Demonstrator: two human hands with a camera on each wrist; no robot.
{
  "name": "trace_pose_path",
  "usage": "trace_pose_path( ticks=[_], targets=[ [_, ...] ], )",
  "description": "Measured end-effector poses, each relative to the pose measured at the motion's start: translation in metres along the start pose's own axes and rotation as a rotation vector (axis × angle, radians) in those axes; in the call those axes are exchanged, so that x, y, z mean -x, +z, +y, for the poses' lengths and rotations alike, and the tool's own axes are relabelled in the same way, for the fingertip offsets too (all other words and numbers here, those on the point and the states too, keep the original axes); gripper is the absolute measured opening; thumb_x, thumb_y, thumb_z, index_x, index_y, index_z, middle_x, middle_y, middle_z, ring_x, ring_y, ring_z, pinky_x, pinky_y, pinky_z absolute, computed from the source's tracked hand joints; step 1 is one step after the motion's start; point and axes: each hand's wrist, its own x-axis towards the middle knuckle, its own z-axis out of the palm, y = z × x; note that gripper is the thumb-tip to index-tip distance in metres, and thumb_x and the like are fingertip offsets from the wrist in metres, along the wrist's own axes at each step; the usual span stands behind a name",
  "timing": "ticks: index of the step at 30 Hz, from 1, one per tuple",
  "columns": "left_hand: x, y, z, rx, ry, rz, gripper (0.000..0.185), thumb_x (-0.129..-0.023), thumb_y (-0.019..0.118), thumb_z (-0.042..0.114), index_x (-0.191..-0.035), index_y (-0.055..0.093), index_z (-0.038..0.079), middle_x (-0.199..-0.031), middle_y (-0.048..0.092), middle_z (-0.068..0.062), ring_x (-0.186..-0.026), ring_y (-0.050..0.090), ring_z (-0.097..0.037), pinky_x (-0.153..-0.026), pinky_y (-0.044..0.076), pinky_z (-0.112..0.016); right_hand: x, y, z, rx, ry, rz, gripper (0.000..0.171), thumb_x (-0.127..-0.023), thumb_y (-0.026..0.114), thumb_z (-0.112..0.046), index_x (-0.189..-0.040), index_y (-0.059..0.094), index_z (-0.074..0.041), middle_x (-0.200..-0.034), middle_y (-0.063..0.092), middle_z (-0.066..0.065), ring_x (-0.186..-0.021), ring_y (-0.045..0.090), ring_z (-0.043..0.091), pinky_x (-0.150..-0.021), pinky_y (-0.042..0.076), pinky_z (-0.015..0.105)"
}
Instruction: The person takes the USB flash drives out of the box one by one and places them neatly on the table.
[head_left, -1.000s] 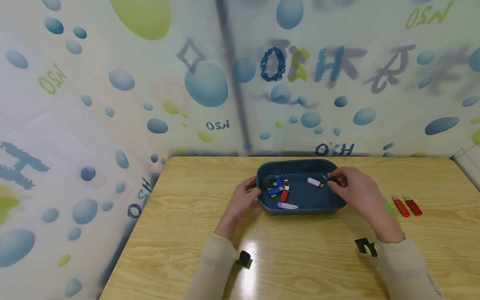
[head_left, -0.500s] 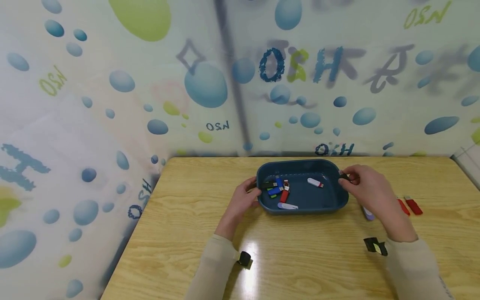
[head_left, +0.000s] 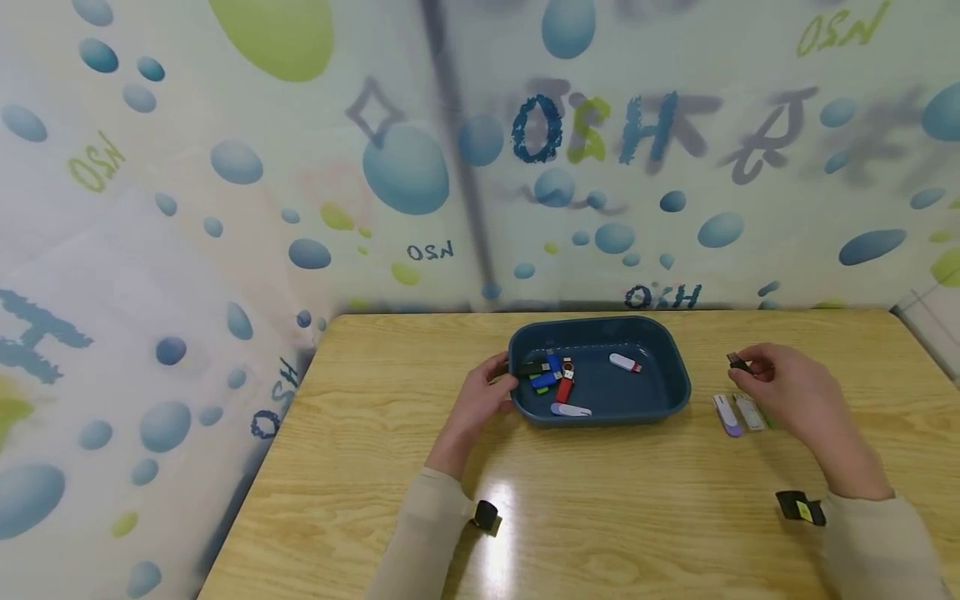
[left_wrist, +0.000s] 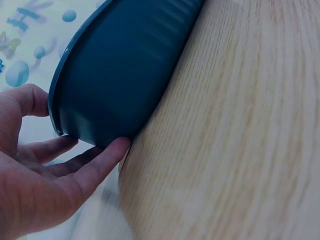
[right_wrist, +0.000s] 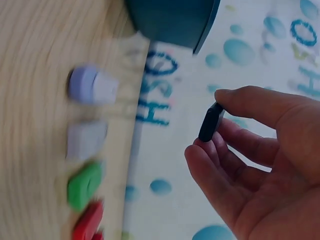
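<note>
In the head view a dark blue plastic tub (head_left: 600, 421) stands on the wooden table. My left hand (head_left: 480, 397) holds its left end; in the left wrist view the thumb is at the rim and the fingertips (left_wrist: 117, 147) lie against the outer wall. To the right of the tub, my right hand (head_left: 802, 392) pinches a black USB stick (head_left: 738, 362) above the table, its metal plug pointing away. Below that hand lie a white-and-purple USB stick (head_left: 726, 415) and a clear whitish one (head_left: 749, 412); the right wrist view adds a green stick (right_wrist: 85, 186) and a red one (right_wrist: 89, 220).
Inside the tub, several USB sticks cluster at the left: black, blue, green, a red one (head_left: 565, 388) and a white-and-purple one (head_left: 572, 410). A white-and-red stick (head_left: 625, 362) lies apart, toward the right. A patterned curtain (head_left: 405, 275) hangs behind the table's back edge.
My right hand has carried the black USB stick from inside the tub, over its right rim, to above the row on the table. The left hand stays at the tub's left end.
</note>
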Motion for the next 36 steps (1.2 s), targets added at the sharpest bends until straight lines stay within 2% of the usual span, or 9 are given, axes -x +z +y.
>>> trace_pose_path(
  ticks=[7, 13, 21, 26, 36],
  targets=[
    [-0.001, -0.001, -0.003, 0.007, 0.001, 0.001, 0.057, -0.097, 0.056, 0.007, -0.152, 0.047, -0.001, -0.149, 0.050, -0.025, -0.122, 0.059, -0.036, -0.087, 0.061, -0.040, 0.006, -0.012, 0.034, 0.035, 0.054, 0.044, 0.040, -0.099, 0.068, -0.021, -0.121, 0.062, 0.012, -0.099, 0.068, 0.029, -0.088, 0.063, 0.046, -0.068, 0.049, 0.054],
    [-0.001, -0.001, -0.003, 0.007, 0.002, 0.004, 0.058, -0.096, 0.056, 0.007, -0.152, 0.047, -0.001, -0.149, 0.051, -0.025, -0.119, 0.060, -0.035, -0.088, 0.061, -0.041, 0.014, -0.019, 0.059, 0.073, 0.131, 0.080, 0.038, -0.099, 0.067, -0.018, -0.118, 0.060, 0.015, -0.097, 0.066, 0.034, -0.085, 0.062, 0.048, -0.063, 0.048, 0.050],
    [-0.001, 0.000, -0.003, 0.000, -0.008, 0.011, 0.057, -0.096, 0.056, 0.008, -0.152, 0.048, 0.000, -0.149, 0.052, -0.022, -0.118, 0.061, -0.033, -0.088, 0.061, -0.041, 0.018, -0.019, 0.087, 0.074, 0.239, 0.090, 0.041, -0.102, 0.064, -0.019, -0.118, 0.057, 0.018, -0.105, 0.062, 0.040, -0.091, 0.057, 0.053, -0.070, 0.049, 0.058],
    [-0.001, 0.000, -0.003, 0.008, 0.002, 0.009, 0.058, -0.096, 0.057, 0.008, -0.152, 0.048, -0.001, -0.149, 0.052, -0.023, -0.119, 0.061, -0.034, -0.088, 0.061, -0.041, 0.019, -0.017, 0.100, 0.096, 0.281, 0.085, 0.041, -0.102, 0.064, -0.017, -0.116, 0.057, 0.020, -0.106, 0.061, 0.042, -0.092, 0.057, 0.055, -0.074, 0.047, 0.063],
    [-0.001, 0.000, -0.001, 0.018, -0.007, 0.000, 0.058, -0.095, 0.056, 0.008, -0.153, 0.047, 0.000, -0.149, 0.051, -0.023, -0.119, 0.061, -0.034, -0.089, 0.060, -0.041, 0.020, -0.014, 0.113, 0.101, 0.332, 0.054, 0.038, -0.101, 0.065, -0.013, -0.113, 0.055, 0.021, -0.097, 0.060, 0.039, -0.090, 0.055, 0.054, -0.078, 0.045, 0.064]
  ],
)
